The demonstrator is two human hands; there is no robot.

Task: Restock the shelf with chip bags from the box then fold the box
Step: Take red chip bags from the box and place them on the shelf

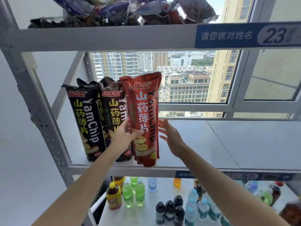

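- A chip bag (143, 118) stands upright at the front edge of the middle shelf (203, 144), just right of three more upright bags (86, 121).
- The left hand (126, 134) grips its left side; the right hand (171, 136) hovers just right.
- Bottles (140, 193) stand on the shelf below.
- More bags (114, 12) lie piled on the shelf above.

A pale grey metal rack (48, 121) with perforated uprights stands against a plain white wall (14, 160) on the left. Behind it a wide window (187, 82) with a white sliding frame lets in bright daylight and looks out from high up over apartment towers, a beige block and lower rooftops. A blue label strip (244, 35) on the upper rail bears white characters and the number 23; a lower strip (244, 176) shows a 5.
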